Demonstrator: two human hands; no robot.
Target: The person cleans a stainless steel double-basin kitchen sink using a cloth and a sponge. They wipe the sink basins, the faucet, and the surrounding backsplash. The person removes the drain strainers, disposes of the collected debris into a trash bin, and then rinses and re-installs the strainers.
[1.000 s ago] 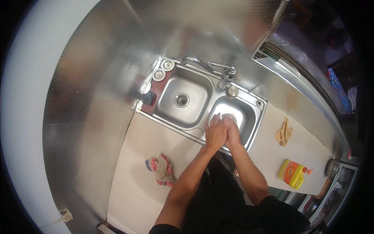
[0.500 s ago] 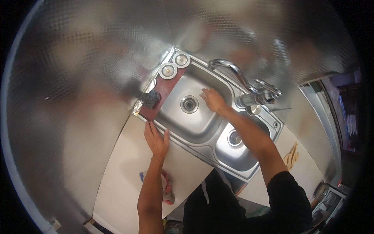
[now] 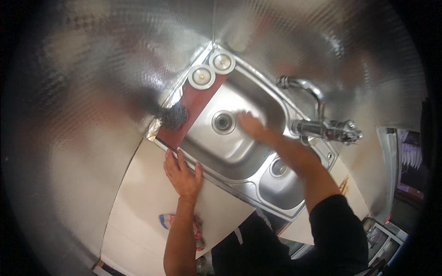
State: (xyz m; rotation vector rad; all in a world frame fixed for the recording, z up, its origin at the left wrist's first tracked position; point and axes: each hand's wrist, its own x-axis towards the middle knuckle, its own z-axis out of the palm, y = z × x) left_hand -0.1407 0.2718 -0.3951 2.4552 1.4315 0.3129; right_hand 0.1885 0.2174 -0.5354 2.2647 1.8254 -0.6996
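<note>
My left hand (image 3: 184, 177) lies flat with fingers spread on the pale counter, its fingertips touching the front rim of the steel sink (image 3: 216, 171). Inside the larger basin, my right hand (image 3: 252, 127) is beside the round drain (image 3: 223, 122), smeared by motion. I cannot tell if its fingers hold anything. A dark red board (image 3: 197, 101) spans the left end of that basin. On the board sit a dark grey scouring pad (image 3: 175, 117) and two round drain strainers, one nearer (image 3: 201, 77) and one farther (image 3: 222, 62).
A chrome faucet (image 3: 317, 124) rises behind the sink at the right. Partly under my right arm is the smaller basin (image 3: 281, 188). A red, white and blue cloth (image 3: 165, 221) lies by my left forearm. A brown cloth (image 3: 344, 185) lies on the right counter. Shiny metal walls (image 3: 138, 60) enclose the corner.
My right hand has moved from near the basin's back right wall toward the drain. My left hand stays at the front rim. The whole view has shifted slightly.
</note>
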